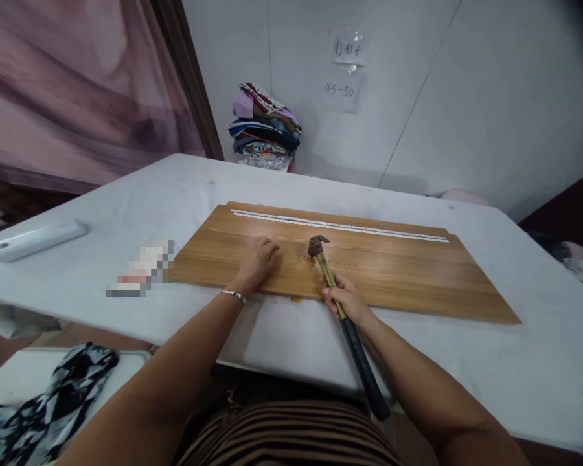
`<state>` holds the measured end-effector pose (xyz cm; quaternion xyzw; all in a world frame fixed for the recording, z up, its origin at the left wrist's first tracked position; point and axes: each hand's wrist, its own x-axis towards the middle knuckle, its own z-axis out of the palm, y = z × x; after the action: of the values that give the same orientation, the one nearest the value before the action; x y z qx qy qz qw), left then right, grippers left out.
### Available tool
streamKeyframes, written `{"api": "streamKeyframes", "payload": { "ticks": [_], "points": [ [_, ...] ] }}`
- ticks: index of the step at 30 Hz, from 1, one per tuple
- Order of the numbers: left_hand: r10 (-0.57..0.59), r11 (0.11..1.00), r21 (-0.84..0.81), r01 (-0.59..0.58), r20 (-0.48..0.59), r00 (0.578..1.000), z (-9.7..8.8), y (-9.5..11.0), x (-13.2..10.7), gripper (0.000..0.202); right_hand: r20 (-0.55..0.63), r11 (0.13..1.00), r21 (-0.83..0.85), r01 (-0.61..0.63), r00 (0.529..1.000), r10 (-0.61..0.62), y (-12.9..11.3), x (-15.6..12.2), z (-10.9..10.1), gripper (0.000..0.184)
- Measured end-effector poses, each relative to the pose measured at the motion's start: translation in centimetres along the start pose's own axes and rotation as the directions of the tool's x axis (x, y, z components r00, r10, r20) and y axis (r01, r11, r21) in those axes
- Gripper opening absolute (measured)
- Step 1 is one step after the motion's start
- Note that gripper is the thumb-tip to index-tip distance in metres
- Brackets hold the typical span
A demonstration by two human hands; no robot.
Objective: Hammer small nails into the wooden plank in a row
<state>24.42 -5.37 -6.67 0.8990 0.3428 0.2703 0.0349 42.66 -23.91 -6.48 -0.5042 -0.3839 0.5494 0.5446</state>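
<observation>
A brown wood-grain board [408, 272] lies flat on the white table, with a row of small dark dots [342, 263] across its middle. I cannot make out whether these are nail heads or holes. My right hand [346, 296] grips a claw hammer [352, 340] partway up its shaft. The rusty head is over the board, near the dots, and the black grip points back toward my body. Left of the dots, my left hand [260, 262] rests on the board with its fingers curled together. Whatever those fingers hold, if anything, is hidden.
Two white measuring strips [340, 225] run along the board's far side. The white table [175, 188] also carries a white plastic object [39, 239] and a pixelated item [143, 268] at left. Folded clothes [265, 129] are stacked by the wall. Patterned cloth [63, 395] lies lower left.
</observation>
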Motion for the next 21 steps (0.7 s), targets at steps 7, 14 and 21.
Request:
{"api": "streamKeyframes", "payload": {
  "ticks": [7, 14, 21],
  "points": [
    [0.054, 0.998, -0.023, -0.053, 0.039, 0.998, 0.13, -0.25, 0.02, 0.028, 0.011, 1.0, -0.009, -0.005, 1.0, 0.005, -0.19, -0.19, 0.11, 0.027],
    [0.041, 0.998, -0.043, -0.037, 0.082, 0.996, 0.03, -0.11, -0.12, 0.028, 0.007, 1.0, -0.017, -0.024, 1.0, 0.024, -0.06, -0.01, -0.04, 0.028],
    [0.04, 0.999, -0.01, -0.039, 0.053, 0.998, 0.27, -0.4, -0.25, 0.029, 0.001, 1.0, -0.017, -0.024, 1.0, 0.024, -0.16, -0.05, 0.05, 0.027]
  ]
}}
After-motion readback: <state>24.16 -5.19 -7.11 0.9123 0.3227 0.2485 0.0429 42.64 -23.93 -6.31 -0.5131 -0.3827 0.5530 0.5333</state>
